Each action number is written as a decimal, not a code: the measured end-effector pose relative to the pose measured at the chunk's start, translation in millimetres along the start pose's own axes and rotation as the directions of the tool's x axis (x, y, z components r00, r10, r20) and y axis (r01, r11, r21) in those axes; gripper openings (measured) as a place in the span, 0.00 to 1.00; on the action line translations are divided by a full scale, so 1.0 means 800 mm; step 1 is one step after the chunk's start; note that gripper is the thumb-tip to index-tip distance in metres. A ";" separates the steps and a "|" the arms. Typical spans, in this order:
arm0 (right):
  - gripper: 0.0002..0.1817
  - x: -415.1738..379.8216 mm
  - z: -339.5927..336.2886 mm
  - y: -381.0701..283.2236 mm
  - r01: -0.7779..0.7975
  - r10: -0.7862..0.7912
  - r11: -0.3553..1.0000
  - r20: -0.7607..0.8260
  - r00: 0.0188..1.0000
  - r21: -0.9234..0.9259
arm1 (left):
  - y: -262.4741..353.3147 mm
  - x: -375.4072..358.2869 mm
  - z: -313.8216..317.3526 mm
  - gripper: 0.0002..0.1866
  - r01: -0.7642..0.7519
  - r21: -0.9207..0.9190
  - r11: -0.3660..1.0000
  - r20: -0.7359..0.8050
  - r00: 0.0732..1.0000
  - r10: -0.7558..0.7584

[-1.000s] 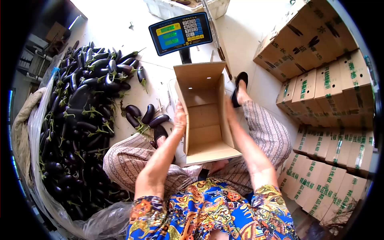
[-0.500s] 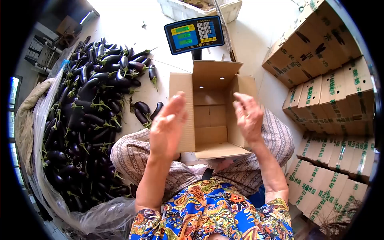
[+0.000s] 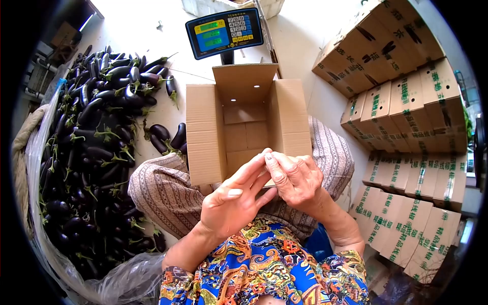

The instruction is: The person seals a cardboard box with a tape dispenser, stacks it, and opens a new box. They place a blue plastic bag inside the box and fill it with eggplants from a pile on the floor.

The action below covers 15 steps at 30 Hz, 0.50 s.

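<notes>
My left hand (image 3: 231, 201) is held palm inward in front of my chest, its fingers stretched out and nothing in it. My right hand (image 3: 296, 182) meets it, fingers bent and thumb pressed against the left fingertips; no object shows between them. Just beyond both hands stands a cardboard box (image 3: 206, 137) between my legs, its top flaps spread outward. Its inside is bare where it shows; the hands hide its near edge. Neither hand visibly grips the box.
A large heap of eggplants (image 3: 96, 152) lies on plastic sheeting (image 3: 122, 274) at the left. Several loose eggplants (image 3: 159, 133) rest beside the box. A digital scale display (image 3: 223, 33) stands behind it. Stacked printed cartons (image 3: 406, 112) line the right; a white foam box (image 3: 203, 7) is at the top.
My hands have come from either side of the box back toward my chest and met at the fingertips. The right box flap now lies folded outward. The view has shifted slightly.
</notes>
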State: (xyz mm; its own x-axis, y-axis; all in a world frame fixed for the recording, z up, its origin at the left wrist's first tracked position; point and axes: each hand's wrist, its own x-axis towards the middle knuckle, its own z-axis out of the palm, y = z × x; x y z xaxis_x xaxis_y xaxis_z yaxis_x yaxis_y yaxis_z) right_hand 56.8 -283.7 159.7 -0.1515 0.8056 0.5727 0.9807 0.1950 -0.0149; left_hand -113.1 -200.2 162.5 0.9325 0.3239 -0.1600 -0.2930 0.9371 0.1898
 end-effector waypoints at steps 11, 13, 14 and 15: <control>0.21 -0.001 -0.021 0.029 0.045 -0.050 0.998 0.173 0.984 0.034 | -0.016 0.017 -0.015 0.47 0.104 -0.093 0.990 0.019 0.995 -0.103; 0.18 -0.009 -0.020 0.034 -0.111 0.086 0.978 0.143 0.986 0.175 | -0.019 0.018 -0.014 0.48 0.101 -0.102 0.990 -0.003 0.995 -0.102; 0.17 -0.012 -0.020 0.036 -0.160 0.133 0.961 0.130 0.982 0.226 | -0.020 0.019 -0.014 0.48 0.098 -0.106 0.990 -0.014 0.995 -0.100; 0.17 -0.014 -0.019 0.037 -0.208 0.182 0.938 0.118 0.976 0.277 | -0.020 0.020 -0.015 0.47 0.098 -0.107 0.989 -0.005 0.995 -0.099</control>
State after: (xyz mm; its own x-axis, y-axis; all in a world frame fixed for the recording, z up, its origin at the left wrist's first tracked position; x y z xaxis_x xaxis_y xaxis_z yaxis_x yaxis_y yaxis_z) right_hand 89.3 -295.4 165.8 0.0161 0.8880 0.4596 0.9173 0.1699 -0.3602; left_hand -96.1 -208.4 145.6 0.9560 0.2297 -0.1824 -0.2207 0.9729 0.0685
